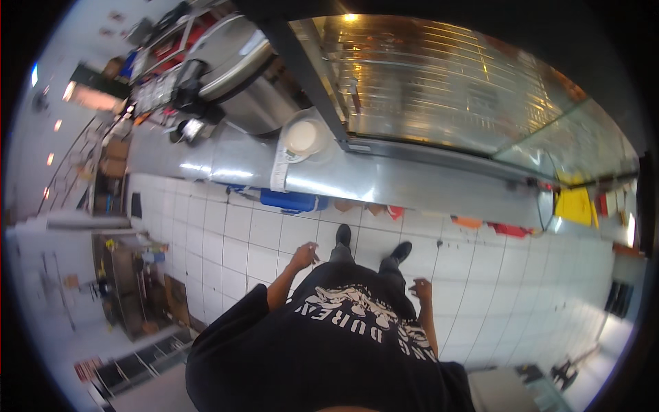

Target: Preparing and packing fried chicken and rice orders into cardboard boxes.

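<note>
My left hand hangs at my side above the white tiled floor, fingers loosely bent and apart, with nothing seen in it. On the other side, my right hand hangs beside my leg, its fingers half curled and also holding nothing visible. Neither hand touches the stainless steel counter in front of me. On that counter a pale round tub sits on what looks like a small scale, beside a strip of white paper. Next to it stands a large round steel vessel.
A lit glass display cabinet with wire racks rises from the counter. Under the counter's edge are a blue container and red items. A yellow object lies at the far right. Shelving stands at the left.
</note>
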Demonstrator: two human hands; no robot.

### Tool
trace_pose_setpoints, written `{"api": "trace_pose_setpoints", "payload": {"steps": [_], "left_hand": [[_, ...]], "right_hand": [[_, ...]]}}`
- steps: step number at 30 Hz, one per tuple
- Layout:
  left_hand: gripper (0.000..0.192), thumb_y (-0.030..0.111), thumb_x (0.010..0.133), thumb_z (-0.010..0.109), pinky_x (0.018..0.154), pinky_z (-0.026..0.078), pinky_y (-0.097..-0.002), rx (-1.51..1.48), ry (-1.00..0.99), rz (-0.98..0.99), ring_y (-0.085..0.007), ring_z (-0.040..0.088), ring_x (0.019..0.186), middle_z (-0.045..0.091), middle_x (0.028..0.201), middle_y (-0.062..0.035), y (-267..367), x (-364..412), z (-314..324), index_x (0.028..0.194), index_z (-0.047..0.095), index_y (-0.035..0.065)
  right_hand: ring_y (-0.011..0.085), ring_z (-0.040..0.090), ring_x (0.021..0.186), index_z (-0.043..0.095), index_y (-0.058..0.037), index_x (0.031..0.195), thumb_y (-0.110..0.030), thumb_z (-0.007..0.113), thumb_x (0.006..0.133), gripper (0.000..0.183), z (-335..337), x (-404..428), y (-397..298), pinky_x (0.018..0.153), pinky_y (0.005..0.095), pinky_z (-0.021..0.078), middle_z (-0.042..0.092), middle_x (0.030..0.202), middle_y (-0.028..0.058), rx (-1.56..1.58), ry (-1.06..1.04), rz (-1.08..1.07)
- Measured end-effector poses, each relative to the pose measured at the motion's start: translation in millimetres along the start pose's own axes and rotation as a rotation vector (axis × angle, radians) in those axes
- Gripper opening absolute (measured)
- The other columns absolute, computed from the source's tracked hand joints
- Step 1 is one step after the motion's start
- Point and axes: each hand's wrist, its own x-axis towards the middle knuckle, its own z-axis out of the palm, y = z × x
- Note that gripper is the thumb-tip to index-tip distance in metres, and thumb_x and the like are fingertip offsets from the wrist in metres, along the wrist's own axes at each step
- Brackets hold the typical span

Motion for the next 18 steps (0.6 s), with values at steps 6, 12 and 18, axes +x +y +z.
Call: {"api": "trace_pose_setpoints", "payload": {"steps": [6, 12, 18], "left_hand": [[0.029, 0.016, 0.091, 0.06, 0.079, 0.05, -0.0345, 0.049, 1.058, 0.54, -0.0235, 0.063, 0.094, 0.064, 0.102, -0.0126, 213, 5, -177, 0.115, 0.055, 0.0017], [0.05, 0.029, 0.08, 0.071, 0.087, 0.046, -0.039, 0.131, 1.508, 0.797, -0.03, 0.057, 0.106, 0.063, 0.106, -0.0181, 354, -19, -400, 0.12, 0.057, 0.0012], [0.051, 0.025, 0.072, 0.078, 0.06, 0.05, -0.0347, 0.245, 0.801, 0.596, -0.021, 0.063, 0.061, 0.066, 0.076, -0.0131, 375, 0, -491, 0.114, 0.056, 0.0052]], "right_hand": [[0.0303, 0.067, 0.071, 0.056, -0.0081, 0.103, -0.018, 0.052, 0.088, 0.019, -70, 17, -4, 0.06, 0.0453, 0.0514, 0.068, 0.087, 0.017, -0.162, -0.076, 0.243], [0.0266, 0.065, 0.067, 0.057, -0.0092, 0.103, -0.021, 0.052, 0.087, 0.02, -106, 58, -82, 0.06, 0.0429, 0.0508, 0.066, 0.081, 0.0129, 0.011, 0.08, 0.03], [0.0214, 0.064, 0.064, 0.057, -0.0066, 0.102, -0.019, 0.05, 0.087, 0.021, -41, 48, -128, 0.049, 0.0317, 0.0498, 0.064, 0.078, 0.0107, 0.059, 0.27, -0.201]]}}
